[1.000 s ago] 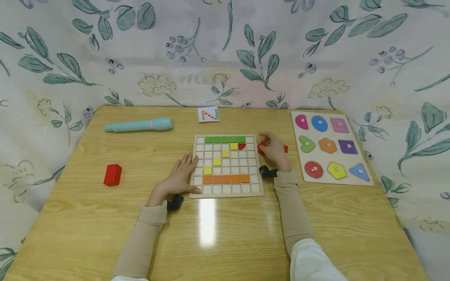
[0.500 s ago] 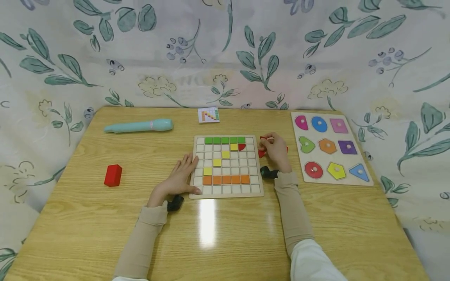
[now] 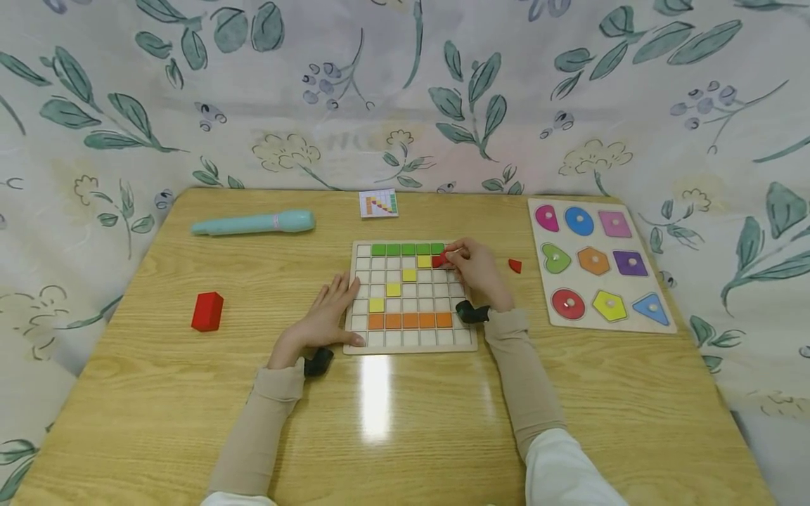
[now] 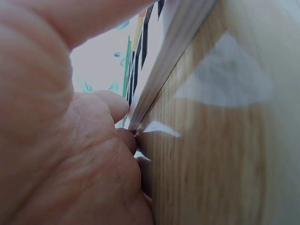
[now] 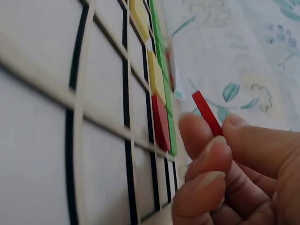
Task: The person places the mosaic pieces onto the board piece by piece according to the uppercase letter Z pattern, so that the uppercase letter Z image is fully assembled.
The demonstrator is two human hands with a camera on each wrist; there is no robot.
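My right hand (image 3: pixel 479 270) is over the upper right of a wooden grid board (image 3: pixel 411 350). Between thumb and fingertips it pinches a thin red tile (image 5: pixel 206 112), seen edge-on in the right wrist view. A red quarter-circle tile (image 5: pixel 160 123) lies in a square beside a yellow tile (image 3: pixel 424 261), under the green tile row (image 3: pixel 408 249). More yellow tiles step down to the left, above an orange tile row (image 3: pixel 410 320). My left hand (image 3: pixel 324 318) rests against the board's left edge, fingers spread, thumb at the lower corner.
Right of the board lies a loose red tile (image 3: pixel 515 266), then a shape puzzle board (image 3: pixel 607 274). A small pattern card (image 3: pixel 379 204) and a turquoise pen-shaped object (image 3: pixel 253 223) lie at the back. A red block (image 3: pixel 207 311) stands at the left.
My right hand has picked up a red tile from the table and moved left with it, over the board's upper right squares. The left hand stays in place.
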